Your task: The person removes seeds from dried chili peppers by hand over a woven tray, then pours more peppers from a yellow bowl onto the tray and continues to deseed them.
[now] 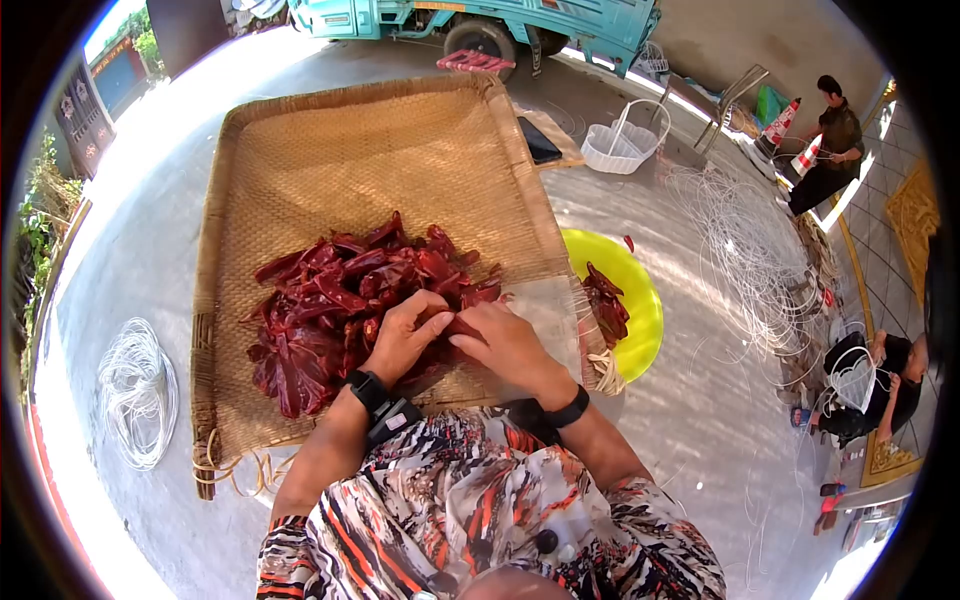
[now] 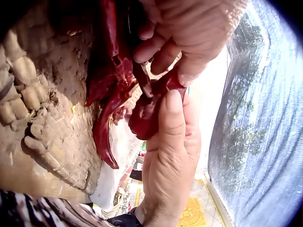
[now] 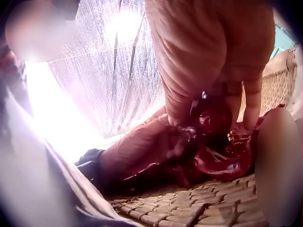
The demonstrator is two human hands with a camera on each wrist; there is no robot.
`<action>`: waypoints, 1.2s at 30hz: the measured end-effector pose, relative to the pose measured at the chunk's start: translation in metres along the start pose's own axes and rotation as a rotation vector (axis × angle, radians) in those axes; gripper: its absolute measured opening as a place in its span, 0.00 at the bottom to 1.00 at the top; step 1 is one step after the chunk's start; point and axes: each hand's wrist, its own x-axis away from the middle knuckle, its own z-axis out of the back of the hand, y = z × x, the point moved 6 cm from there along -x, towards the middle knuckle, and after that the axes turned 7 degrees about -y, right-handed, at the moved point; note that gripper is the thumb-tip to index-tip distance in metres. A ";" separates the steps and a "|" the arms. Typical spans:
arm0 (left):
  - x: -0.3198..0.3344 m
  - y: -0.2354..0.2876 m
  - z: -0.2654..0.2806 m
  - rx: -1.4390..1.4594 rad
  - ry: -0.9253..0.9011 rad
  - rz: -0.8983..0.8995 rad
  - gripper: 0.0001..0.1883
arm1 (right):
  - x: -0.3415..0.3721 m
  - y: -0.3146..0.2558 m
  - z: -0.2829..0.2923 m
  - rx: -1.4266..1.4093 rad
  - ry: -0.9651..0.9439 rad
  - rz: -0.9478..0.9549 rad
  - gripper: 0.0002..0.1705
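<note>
Above the near part of a wide woven tray [image 1: 350,150], my left hand [image 1: 405,335] and right hand [image 1: 512,345] meet at the thumbs and fingertips. Between them they pinch one dried red chili pepper [image 2: 144,116]. In the left wrist view, the right thumb lies along its skin while left fingertips grip its upper part. A heap of dark red dried chili peppers [image 1: 340,290] lies in the tray around the left hand. More peppers [image 2: 106,137] hang beside the held one. To the right, a yellow basin [image 1: 645,310] holds several chili peppers [image 1: 605,305], partly under the tray's edge.
A white basket [image 1: 615,155] stands beyond the tray, near a dark phone [image 1: 540,140] on a board. Coils of white strands [image 1: 138,395] lie on the floor at both sides. A turquoise vehicle [image 1: 590,25] is parked behind. Two people are at the right.
</note>
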 end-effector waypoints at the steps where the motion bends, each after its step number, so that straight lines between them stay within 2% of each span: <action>1: 0.000 0.000 0.001 0.017 0.013 0.027 0.10 | 0.001 0.002 0.000 -0.064 0.006 0.002 0.17; 6: 0.001 -0.004 0.001 0.119 0.032 0.103 0.09 | 0.007 0.010 0.011 -0.250 -0.017 -0.141 0.15; 9: 0.000 -0.007 0.001 0.172 0.026 0.121 0.09 | 0.010 0.006 0.019 -0.472 -0.034 -0.256 0.14; 12: 0.001 -0.006 0.002 0.151 0.036 0.141 0.09 | 0.013 0.016 0.028 -0.425 0.102 -0.193 0.14; 15: 0.001 -0.009 0.001 0.130 0.027 0.117 0.10 | 0.027 0.038 0.052 -0.344 0.220 -0.387 0.14; 18: 0.001 -0.004 0.002 0.113 0.026 0.127 0.10 | 0.047 0.062 0.090 -0.230 0.430 -0.508 0.16; 21: 0.000 -0.001 0.002 0.098 0.048 0.113 0.10 | 0.062 0.057 0.120 0.579 0.761 -0.416 0.19; 22: 0.000 -0.002 0.002 0.092 0.055 0.120 0.10 | 0.062 0.063 0.118 0.562 0.705 -0.428 0.21; 24: 0.001 -0.002 0.003 0.060 0.079 0.112 0.10 | 0.054 0.070 0.095 0.084 0.468 -0.463 0.22; 25: 0.001 -0.001 0.004 0.034 0.097 0.094 0.10 | 0.045 0.062 0.079 -0.153 0.345 -0.474 0.22; 27: 0.002 0.000 0.005 -0.004 0.121 0.074 0.10 | 0.025 0.022 0.048 -0.318 0.048 -0.451 0.21; 30: 0.002 0.002 0.007 -0.064 0.153 0.042 0.10 | 0.009 0.006 0.005 -0.124 -0.074 -0.275 0.18; 32: 0.002 0.000 0.007 -0.134 0.189 -0.012 0.13 | 0.008 0.008 0.008 -0.161 0.019 -0.232 0.16; 33: 0.000 0.009 0.007 -0.271 0.165 -0.083 0.15 | 0.006 0.008 0.011 -0.179 0.064 -0.209 0.15; 35: -0.001 0.025 0.005 -0.540 0.111 -0.223 0.20 | 0.009 0.014 0.021 -0.299 0.095 -0.286 0.13; 36: 0.000 0.026 0.000 -0.567 0.075 -0.178 0.23 | 0.013 0.017 0.025 -0.358 0.108 -0.328 0.12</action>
